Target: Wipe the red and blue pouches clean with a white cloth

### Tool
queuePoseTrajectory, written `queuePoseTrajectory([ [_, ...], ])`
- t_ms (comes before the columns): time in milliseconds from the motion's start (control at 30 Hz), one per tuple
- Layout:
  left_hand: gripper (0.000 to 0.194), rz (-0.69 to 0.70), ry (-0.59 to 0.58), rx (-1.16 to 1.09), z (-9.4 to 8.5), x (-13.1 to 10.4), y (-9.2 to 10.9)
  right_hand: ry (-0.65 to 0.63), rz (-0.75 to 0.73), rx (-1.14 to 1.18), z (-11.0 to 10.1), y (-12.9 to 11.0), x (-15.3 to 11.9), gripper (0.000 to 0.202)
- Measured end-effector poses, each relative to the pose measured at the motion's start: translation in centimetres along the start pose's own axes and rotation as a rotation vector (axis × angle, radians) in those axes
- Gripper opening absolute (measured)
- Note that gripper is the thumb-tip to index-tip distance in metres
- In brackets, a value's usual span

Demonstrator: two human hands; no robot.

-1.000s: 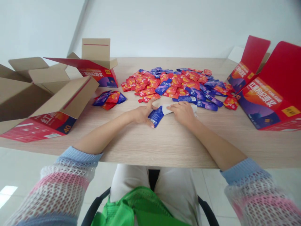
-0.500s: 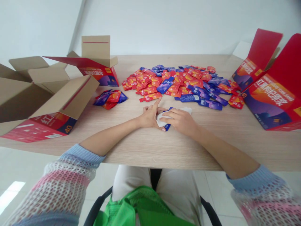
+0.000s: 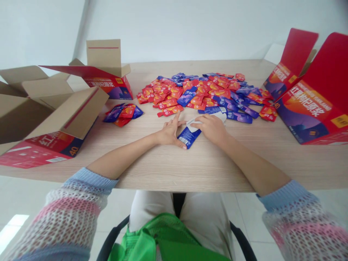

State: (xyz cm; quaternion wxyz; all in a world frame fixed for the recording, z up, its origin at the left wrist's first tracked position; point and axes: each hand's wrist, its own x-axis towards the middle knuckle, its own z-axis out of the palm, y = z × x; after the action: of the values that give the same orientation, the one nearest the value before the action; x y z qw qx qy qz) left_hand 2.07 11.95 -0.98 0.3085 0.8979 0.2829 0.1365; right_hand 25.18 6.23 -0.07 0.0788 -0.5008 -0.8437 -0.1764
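Note:
A blue sachet lies on the table in front of me, its barcode side up and tilted to the right. My left hand holds it by the left side, thumb at the lower corner, index finger stretched away and another finger near the top end. In my right hand is a white tissue, pressed onto the sachet's upper part; more of the tissue sticks out beyond the knuckles. The sachet's top end is hidden under tissue and fingers.
A heap of red and blue sachets spreads behind my hands. Several more form a small pile on the left. Open cartons stand at left front, left back and right. The table's front edge is close to me.
My right hand and the tissue have slid up the sachet, uncovering its lower half and barcode. The left hand still braces the sachet. The view has shifted slightly.

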Motion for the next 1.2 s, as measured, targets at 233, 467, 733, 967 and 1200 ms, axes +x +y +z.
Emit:
queuePoseTrajectory([
  [233, 0.144, -0.044, 0.035, 0.065, 0.3, 0.4, -0.1, 0.116, 0.092, 0.091, -0.7, 2.4, -0.9, 0.039],
  [467, 0.141, -0.067, 0.088, 0.126, 0.7, 0.4, -0.1, 0.240, -0.246, 0.125, -2.0, -1.4, -0.9, 0.034],
  [733, 0.094, -0.100, -0.088, 0.287, -0.6, 1.1, 0.3, 0.179, -0.280, 0.193, 0.4, -2.3, 0.6, 0.026],
  [967, 0.118, -0.207, -0.122, 0.355, -1.1, 1.9, 0.3, 0.099, -0.185, 0.130, 0.9, -0.7, 1.4, 0.029],
  [1200, 0.100, -0.177, -0.153, 0.406, -1.2, 1.5, 0.8, 0.064, 0.144, -0.013, 2.6, 3.1, 0.5, 0.032],
])
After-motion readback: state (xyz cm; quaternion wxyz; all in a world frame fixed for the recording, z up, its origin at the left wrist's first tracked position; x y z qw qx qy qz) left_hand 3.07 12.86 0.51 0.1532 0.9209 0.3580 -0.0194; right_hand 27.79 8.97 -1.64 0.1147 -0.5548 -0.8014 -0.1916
